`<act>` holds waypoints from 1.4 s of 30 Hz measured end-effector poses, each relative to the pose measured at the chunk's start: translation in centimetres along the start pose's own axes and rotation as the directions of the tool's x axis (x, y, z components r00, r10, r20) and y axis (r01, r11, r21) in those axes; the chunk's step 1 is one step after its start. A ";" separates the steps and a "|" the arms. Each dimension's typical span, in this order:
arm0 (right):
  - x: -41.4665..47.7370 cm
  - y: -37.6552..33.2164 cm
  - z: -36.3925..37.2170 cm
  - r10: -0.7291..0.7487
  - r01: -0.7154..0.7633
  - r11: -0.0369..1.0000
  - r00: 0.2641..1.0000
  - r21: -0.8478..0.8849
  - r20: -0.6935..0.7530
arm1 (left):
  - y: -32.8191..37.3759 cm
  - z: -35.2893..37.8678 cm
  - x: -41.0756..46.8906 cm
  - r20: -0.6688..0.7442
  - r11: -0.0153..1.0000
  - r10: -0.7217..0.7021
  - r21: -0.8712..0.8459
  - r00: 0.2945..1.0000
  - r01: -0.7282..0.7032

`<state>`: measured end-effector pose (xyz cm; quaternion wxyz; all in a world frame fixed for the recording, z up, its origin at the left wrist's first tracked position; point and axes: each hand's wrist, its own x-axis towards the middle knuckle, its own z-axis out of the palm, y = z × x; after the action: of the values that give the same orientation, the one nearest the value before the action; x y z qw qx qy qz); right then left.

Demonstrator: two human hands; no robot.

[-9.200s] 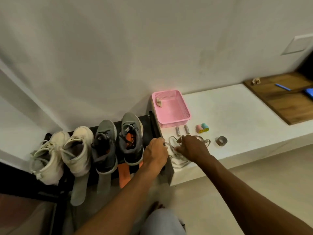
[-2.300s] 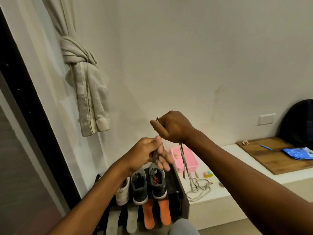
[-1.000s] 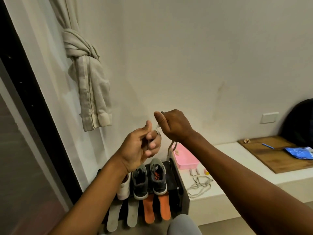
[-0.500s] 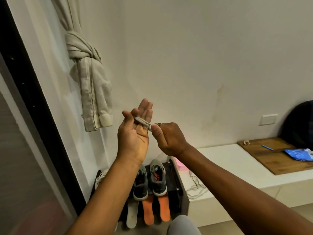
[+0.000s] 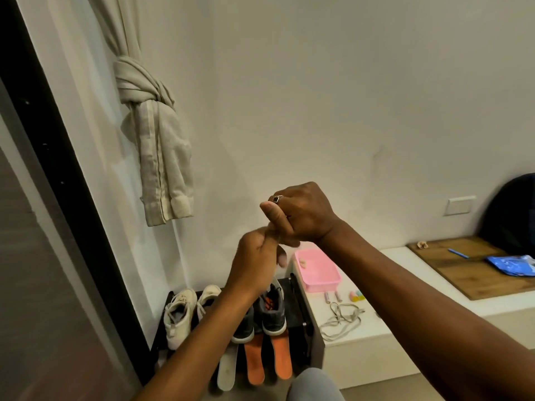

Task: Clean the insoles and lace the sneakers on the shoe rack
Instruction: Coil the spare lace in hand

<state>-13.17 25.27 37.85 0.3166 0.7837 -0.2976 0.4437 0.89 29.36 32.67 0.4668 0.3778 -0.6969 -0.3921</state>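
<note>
above the sneakers (image 5: 270, 312), clenched hands (image 5: 278, 235)

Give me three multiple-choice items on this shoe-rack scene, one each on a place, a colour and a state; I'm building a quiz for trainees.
1. Where does the pink basket sit?
A. on the white ledge, right of the shoe rack
B. on the wooden board
C. on the floor

2. What colour are the two insoles below the grey sneakers?
A. white
B. orange
C. blue

3. How do the hands stand?
A. both flat on the ledge
B. one inside a sneaker
C. raised together in front of the wall

Answers: 1 A, the basket rests on the ledge beside the rack. 2 B, both show orange. 3 C, the left hand and right hand meet in mid-air, fingers curled.
</note>
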 end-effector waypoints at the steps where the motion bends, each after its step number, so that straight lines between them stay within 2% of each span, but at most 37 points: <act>1: 0.0 0.1 -0.1 0.014 -0.014 1.000 1.000 0.009 -0.001 | 0.2 0.0 -0.3 0.065 0.998 -0.018 -0.061 0.998 0.022; 3: -0.1 0.2 -0.2 0.044 -0.044 0.998 0.999 0.034 0.006 | 1.1 -0.4 -0.8 0.178 0.957 -0.057 -0.272 0.982 0.105; 5: -0.5 0.4 -0.1 0.067 -0.068 0.996 0.997 0.064 0.025 | 1.8 -1.0 -0.9 0.258 0.863 -0.078 -0.466 0.963 0.195; 9: -1.7 0.0 0.2 0.119 -0.126 0.988 0.990 0.091 0.071 | 2.5 -2.4 -0.8 0.293 0.637 -0.122 -0.709 0.948 0.302; 11: -2.3 -0.7 0.9 0.153 -0.165 0.981 0.981 0.102 0.116 | 3.1 -2.7 -0.6 0.258 0.479 -0.132 -0.829 0.957 0.289; 14: -3.2 -1.8 1.9 0.231 -0.267 0.950 0.950 0.161 0.210 | 3.7 -2.9 -0.1 0.148 0.252 -0.124 -0.952 0.981 0.176; 16: -3.5 -2.6 2.3 0.278 -0.345 0.925 0.901 0.161 0.334 | 3.7 -2.9 0.4 0.097 0.172 -0.100 -0.979 0.990 0.113; 19: -3.0 -4.2 2.3 0.290 -0.380 0.921 0.813 0.083 0.504 | 3.2 -3.1 1.2 0.018 0.193 -0.100 -0.981 0.995 0.037; 23: -2.0 -4.7 1.3 0.267 -0.364 0.931 0.704 0.011 0.658 | 2.1 -3.9 2.1 -0.090 0.265 -0.130 -0.963 0.987 -0.053; 26: -1.3 -4.7 0.2 0.248 -0.330 0.944 0.658 -0.024 0.711 | 1.3 -3.9 2.2 -0.164 0.395 -0.144 -0.914 0.976 -0.095; 28: -0.9 -4.9 -0.4 0.238 -0.299 0.953 0.654 -0.044 0.718 | 0.8 -3.5 2.0 -0.204 0.503 -0.123 -0.856 0.971 -0.116; 31: -0.6 -4.8 -0.8 0.254 -0.277 0.958 0.688 -0.078 0.680 | 0.1 -2.9 1.9 -0.258 0.601 -0.092 -0.785 0.962 -0.153; 34: -0.8 -5.1 -0.5 0.292 -0.292 0.951 0.754 -0.099 0.589 | -0.3 -2.3 2.0 -0.311 0.628 -0.103 -0.757 0.945 -0.181; 38: -1.1 -5.9 0.5 0.423 -0.446 0.894 0.799 -0.050 0.428 | -0.7 -1.8 2.3 -0.348 0.574 -0.191 -0.798 0.918 -0.183; 42: -1.1 -7.1 1.8 0.555 -0.608 0.788 0.768 0.093 0.320 | -0.6 -1.1 2.3 -0.287 0.488 -0.299 -0.865 0.910 -0.113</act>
<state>-7.45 28.49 34.48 0.0416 0.7327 -0.5234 0.4330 1.35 26.89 33.21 0.7020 0.2009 -0.2702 -0.6275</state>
